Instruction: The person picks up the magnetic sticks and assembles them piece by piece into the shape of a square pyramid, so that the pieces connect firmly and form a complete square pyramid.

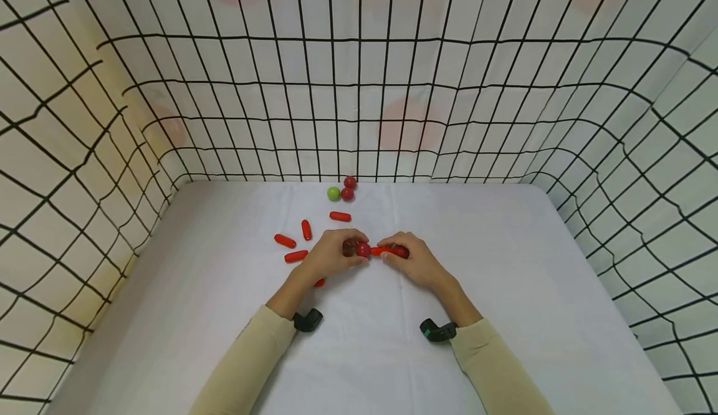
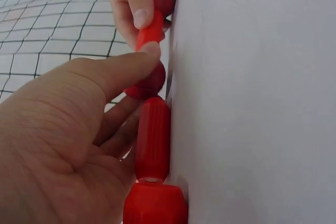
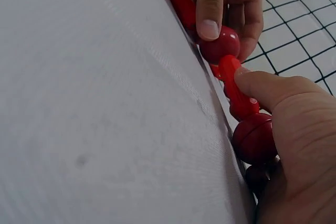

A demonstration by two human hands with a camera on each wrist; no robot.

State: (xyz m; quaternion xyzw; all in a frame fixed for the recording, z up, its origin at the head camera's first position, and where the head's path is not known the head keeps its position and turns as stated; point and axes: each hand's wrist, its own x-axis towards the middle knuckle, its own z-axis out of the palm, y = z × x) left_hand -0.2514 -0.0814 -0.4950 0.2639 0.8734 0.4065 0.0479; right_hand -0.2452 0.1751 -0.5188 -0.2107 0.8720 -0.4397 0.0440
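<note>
My left hand (image 1: 328,254) pinches a dark red ball (image 3: 223,48) between thumb and fingers, just above the white cloth. My right hand (image 1: 417,260) holds a bright red rod (image 3: 239,87), its thumb along the side. One end of this rod meets the left hand's ball; at its other end sits a second dark red ball (image 3: 254,141), partly hidden by the right hand. A dark, shaded round shape (image 1: 349,248) shows within the curl of the left fingers. Beside the left hand in its wrist view lies another red rod (image 2: 152,142).
Several loose red rods (image 1: 285,240) lie left of the hands, one partly covered by the left wrist. Farther back, a green ball (image 1: 333,194) sits beside two red balls (image 1: 347,194). Black wire mesh (image 1: 359,85) rises along the back and both sides of the white-covered table (image 1: 505,265).
</note>
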